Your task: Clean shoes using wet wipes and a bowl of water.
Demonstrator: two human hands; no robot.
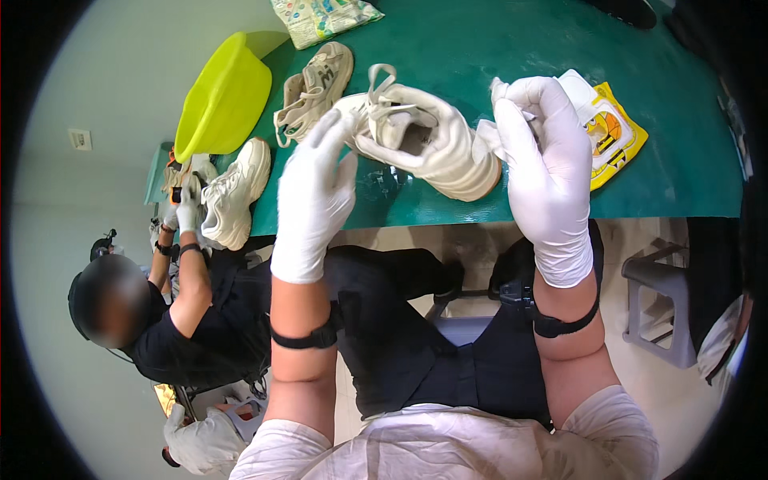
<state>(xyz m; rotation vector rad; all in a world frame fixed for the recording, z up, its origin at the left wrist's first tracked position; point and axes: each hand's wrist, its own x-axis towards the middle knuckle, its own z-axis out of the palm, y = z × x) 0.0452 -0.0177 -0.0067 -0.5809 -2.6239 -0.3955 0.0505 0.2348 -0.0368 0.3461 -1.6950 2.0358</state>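
Observation:
A white lace-up sneaker [452, 148] is in front of me at the green table, its toe to the left and heel to the right. My left hand [316, 184], in a white glove, grips it at the toe; the fingertips are partly hidden by the shoe. Beside the heel, my gloved right hand [552, 160] is closed around a crumpled white wipe [490, 140], which hangs out toward the shoe. A yellow wipes packet [626, 148] with a white lid lies just right of that hand.
Another white sneaker [328, 76] lies behind my left hand, and a chunky white one [236, 192] is farther left. A yellow-green basin [228, 100] stands at the left edge of the green table [448, 48]. A co-worker's gloved hands [184, 204] are at the left. A grey stool [660, 300] stands right.

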